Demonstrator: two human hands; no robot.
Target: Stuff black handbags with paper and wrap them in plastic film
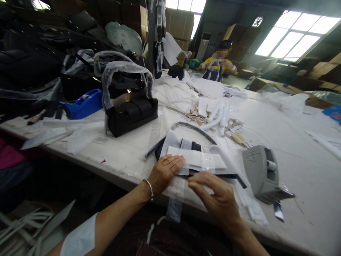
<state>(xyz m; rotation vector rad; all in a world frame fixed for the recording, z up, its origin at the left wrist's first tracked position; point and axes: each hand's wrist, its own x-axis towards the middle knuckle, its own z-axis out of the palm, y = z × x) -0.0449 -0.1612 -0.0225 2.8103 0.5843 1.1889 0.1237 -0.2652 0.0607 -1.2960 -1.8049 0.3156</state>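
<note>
A black handbag (pixel 158 148) lies on the table in front of me, partly covered by a white foam sheet (pixel 195 158) with clear tape (pixel 209 160) across it. Its wrapped strap (pixel 198 128) arches behind. My left hand (pixel 166 172) rests flat on the left part of the foam, fingers stretched out together. Just right of it, my right hand (pixel 217 195) hovers by the bag's near edge, thumb and fingertips pinched; what they hold, if anything, I cannot make out. A grey tape dispenser (pixel 257 174) stands to the right of the bag.
A second black handbag (pixel 133 113) with a plastic-wrapped handle stands behind left, beside a blue tape dispenser (pixel 85 104). White foam sheets (pixel 176 94) and scraps pile up mid-table. Black bags (pixel 29 67) are heaped at far left. A person in yellow (pixel 213 64) works across the table.
</note>
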